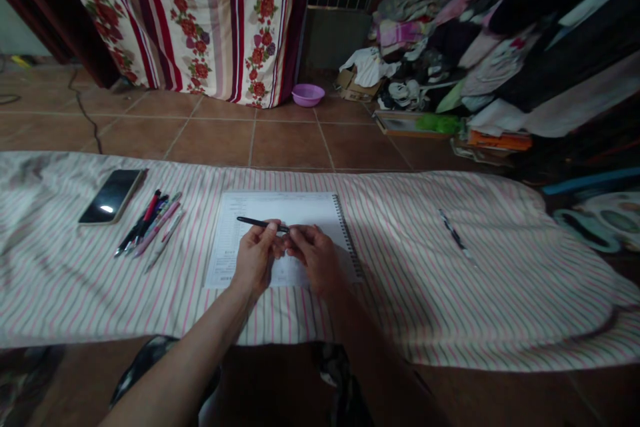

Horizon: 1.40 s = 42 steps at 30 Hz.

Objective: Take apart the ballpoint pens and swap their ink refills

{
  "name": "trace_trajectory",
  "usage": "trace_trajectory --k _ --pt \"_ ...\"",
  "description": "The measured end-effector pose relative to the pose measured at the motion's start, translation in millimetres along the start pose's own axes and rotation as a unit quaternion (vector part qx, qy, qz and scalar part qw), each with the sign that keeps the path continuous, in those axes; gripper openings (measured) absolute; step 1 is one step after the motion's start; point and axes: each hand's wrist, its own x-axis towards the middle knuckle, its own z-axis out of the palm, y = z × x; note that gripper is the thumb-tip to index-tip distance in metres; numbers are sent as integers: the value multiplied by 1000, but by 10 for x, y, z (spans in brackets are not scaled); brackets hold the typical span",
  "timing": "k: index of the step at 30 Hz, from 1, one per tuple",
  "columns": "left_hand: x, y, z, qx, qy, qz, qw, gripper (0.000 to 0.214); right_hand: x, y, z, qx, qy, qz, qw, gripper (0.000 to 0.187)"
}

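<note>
Both hands meet just above a spiral notebook (300,208) that lies flat on a pink-striped cloth (450,293) spread over the tiled floor (290,140). The left hand (257,253) pinches a black pen (253,221) between thumb and fingertips, and the right hand (315,255) closes its fingertips on the pen's near end. The pen is held roughly level between them, with its free end pointing left over the printed page. Gripping it from both sides seems to steady it close in front of the person, clear of the paper. To the left, a row of pens (150,223) lies side by side, apparently gathered within easy reach, with a dark smartphone (111,195) face up just beyond them. One lone pen (454,235) lies well apart on the right of the cloth. Farther back are a purple bowl (307,94) on the floor, a hanging floral sheet (215,13) and a heap of clothes (475,33).
</note>
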Motion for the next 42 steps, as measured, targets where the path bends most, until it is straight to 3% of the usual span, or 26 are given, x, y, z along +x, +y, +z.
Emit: trace_trajectory --k 3,8,14,20,35,42 --pt "19 2 -22 6 12 13 1000 25 0 19 7 -63 2 -26 998 29" --pt "82 138 -58 33 110 58 992 26 28 66 -18 -64 57 -26 996 31" --pt "131 247 -124 51 116 54 990 18 51 56 -145 -48 74 -23 996 31" --pt "128 301 -146 43 114 6 993 11 38 68 -191 -34 61 -12 998 31" --pt "158 342 -181 40 125 29 991 10 32 18 -240 -53 74 -61 994 26" --pt "166 320 -239 105 113 51 987 17 75 28 -244 -71 98 -70 990 25"
